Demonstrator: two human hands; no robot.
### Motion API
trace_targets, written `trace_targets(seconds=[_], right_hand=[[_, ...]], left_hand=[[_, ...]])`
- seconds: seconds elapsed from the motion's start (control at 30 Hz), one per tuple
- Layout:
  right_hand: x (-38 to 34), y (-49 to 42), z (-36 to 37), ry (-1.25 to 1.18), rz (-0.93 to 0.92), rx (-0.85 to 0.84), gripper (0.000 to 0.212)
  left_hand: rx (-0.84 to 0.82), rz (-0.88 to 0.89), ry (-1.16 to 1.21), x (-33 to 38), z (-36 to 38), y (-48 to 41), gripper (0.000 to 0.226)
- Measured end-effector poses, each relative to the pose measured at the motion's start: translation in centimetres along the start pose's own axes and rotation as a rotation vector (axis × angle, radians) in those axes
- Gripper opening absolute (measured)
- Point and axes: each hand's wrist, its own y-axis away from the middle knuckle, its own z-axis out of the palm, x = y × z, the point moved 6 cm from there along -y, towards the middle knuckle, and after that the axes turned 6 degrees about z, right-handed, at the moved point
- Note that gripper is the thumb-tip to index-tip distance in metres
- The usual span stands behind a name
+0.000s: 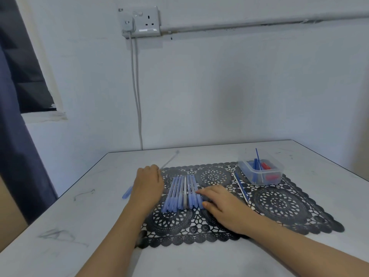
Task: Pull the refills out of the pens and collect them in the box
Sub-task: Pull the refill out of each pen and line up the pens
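Note:
Several light blue pens (180,193) lie side by side in a row on a black lace mat (279,204). My left hand (146,186) rests at the row's left side with its fingers curled over; what they hold is hidden. My right hand (221,206) lies flat at the row's right side, fingertips touching the pens. A clear plastic box (260,171) stands at the mat's far right corner with blue refills and red pieces inside. One blue refill (258,156) sticks up out of the box. A thin refill (241,187) lies on the mat just left of the box.
The white table (79,226) ends close to the wall. A blue pen cap (126,192) lies off the mat, left of my left hand. A pale thin barrel (169,159) lies behind my left hand. A cable (137,108) hangs from the wall socket.

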Motion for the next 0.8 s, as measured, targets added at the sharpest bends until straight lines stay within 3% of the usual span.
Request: trace_targets(seconds=[0.2, 0.8], right_hand=[[-0.2, 0.0, 0.8, 0.097, -0.054, -0.062, 0.04], [1.0, -0.4, -0.7, 0.122, 0.079, 0.079, 0.02]], left_hand=[[-0.155, -0.273, -0.076, -4.5, 1.4, -0.4, 0.032], [-0.112, -0.277, -0.191, -6.1, 2.1, 0.0, 0.011]])
